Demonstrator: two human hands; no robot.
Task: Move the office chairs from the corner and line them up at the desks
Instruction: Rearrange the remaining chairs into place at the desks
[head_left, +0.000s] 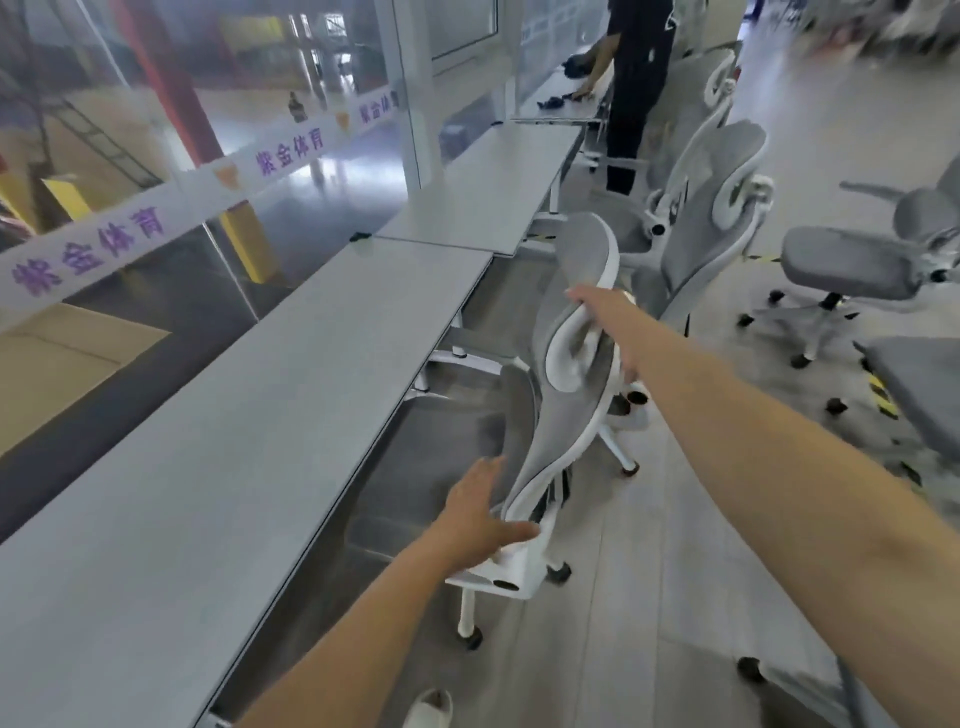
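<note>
A grey mesh office chair with a white frame (563, 415) stands beside the long white desk (291, 395), its seat partly under the desk edge. My left hand (480, 512) rests with straight fingers on the lower edge of the backrest, near the white seat joint. My right hand (605, 325) lies over the white frame at the base of the headrest, and how its fingers sit there is not clear. Further along the desks stand two more grey chairs (711, 223) in a row.
A person in dark clothes (636, 78) stands at the far desk, hand on the desktop. Loose grey chairs (852, 270) stand on the right, another seat (919, 389) close by. A glass wall with a white banner (156, 223) runs behind the desks. My shoe (428, 706) shows below.
</note>
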